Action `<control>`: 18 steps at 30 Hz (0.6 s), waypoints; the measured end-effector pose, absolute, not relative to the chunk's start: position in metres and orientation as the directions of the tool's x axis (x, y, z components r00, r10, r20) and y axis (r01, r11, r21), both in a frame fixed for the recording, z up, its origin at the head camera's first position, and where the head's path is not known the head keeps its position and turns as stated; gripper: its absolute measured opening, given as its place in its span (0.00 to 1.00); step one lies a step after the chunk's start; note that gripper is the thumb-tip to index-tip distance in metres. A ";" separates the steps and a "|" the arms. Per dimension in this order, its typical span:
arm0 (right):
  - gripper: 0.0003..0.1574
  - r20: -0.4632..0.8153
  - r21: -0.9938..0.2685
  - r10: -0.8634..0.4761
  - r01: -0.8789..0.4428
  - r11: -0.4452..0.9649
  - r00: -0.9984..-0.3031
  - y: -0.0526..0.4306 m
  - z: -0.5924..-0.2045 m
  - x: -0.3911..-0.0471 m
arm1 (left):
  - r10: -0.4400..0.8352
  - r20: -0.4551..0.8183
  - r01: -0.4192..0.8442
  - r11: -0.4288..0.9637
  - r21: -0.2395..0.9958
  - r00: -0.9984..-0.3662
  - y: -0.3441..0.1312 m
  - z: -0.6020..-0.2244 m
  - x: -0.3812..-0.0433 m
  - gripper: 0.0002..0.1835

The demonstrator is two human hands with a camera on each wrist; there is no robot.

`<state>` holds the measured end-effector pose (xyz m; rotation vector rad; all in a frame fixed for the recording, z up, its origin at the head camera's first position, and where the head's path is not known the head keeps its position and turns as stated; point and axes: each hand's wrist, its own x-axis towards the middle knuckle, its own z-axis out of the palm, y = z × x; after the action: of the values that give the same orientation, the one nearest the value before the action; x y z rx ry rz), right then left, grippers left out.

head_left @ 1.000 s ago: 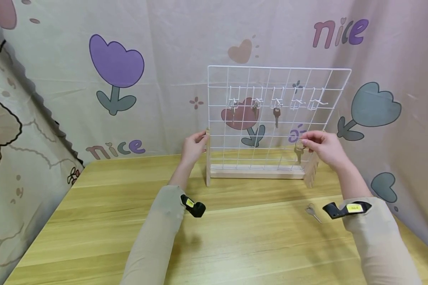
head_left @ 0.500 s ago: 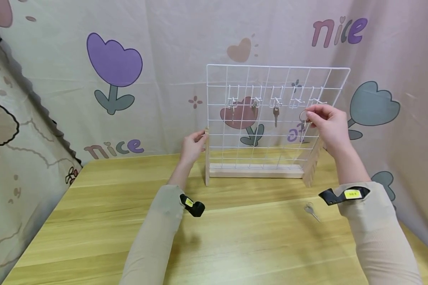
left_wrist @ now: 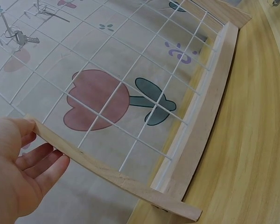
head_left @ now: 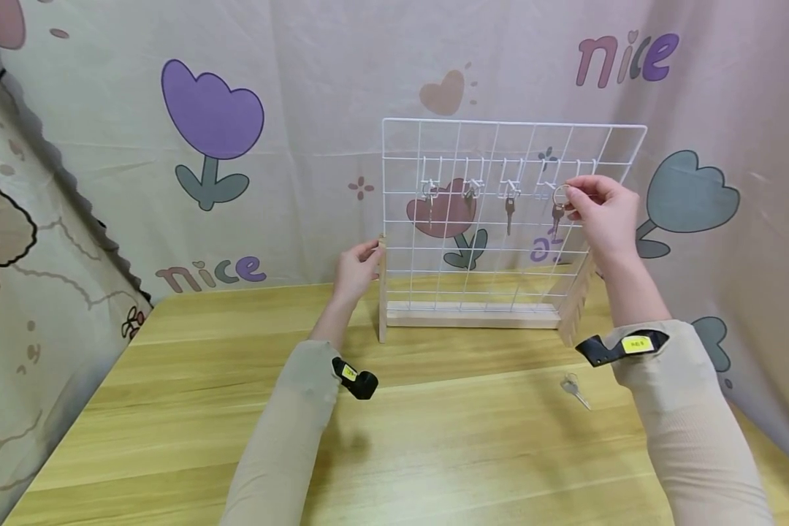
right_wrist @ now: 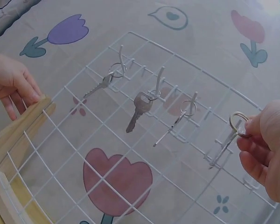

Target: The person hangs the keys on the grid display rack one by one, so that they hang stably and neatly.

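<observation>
A white wire grid rack [head_left: 500, 123] on a wooden stand is in front of me. My left hand [head_left: 358, 272] grips the top of its left wooden side post [left_wrist: 112, 175] between thumb and fingers. At the right, my right hand [head_left: 608, 219] pinches a metal key ring [right_wrist: 234, 122] between thumb and fingertips. From that ring hangs a key [head_left: 558, 212], in front of the grid close to the fourth white hook [head_left: 548, 188]. Keys on rings hang from the three hooks to the left: a first key [right_wrist: 101, 86], a middle key [right_wrist: 140, 109] and a third key [right_wrist: 170, 129].
Another key [head_left: 575, 391] with a ring lies on the wooden table [head_left: 434, 453], in front of the rack's right side. A wooden crossbar [head_left: 473, 321] joins the stand's feet. Behind everything hangs a curtain [head_left: 322, 88] printed with flowers.
My right hand has risen with the key, from low at the grid's right side up to hook height. The left hand stays on the side post.
</observation>
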<state>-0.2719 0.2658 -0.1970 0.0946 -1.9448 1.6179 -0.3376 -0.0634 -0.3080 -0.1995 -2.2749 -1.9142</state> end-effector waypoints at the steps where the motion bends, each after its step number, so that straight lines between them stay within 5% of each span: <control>1: 0.07 0.485 -0.871 0.315 -0.418 0.259 -0.816 0.265 -0.197 -0.273 | -0.002 0.208 0.204 0.173 0.964 -0.978 -0.063 -0.308 -0.337 0.21; 18: 0.06 0.467 -0.878 0.315 -0.392 0.274 -0.826 0.264 -0.211 -0.281 | 0.004 0.204 0.201 0.180 0.963 -0.979 -0.065 -0.308 -0.339 0.21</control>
<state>-0.2807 0.2636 -0.2113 0.0690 -1.9756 1.6028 -0.3386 -0.0645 -0.3077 -0.2011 -2.2890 -1.9076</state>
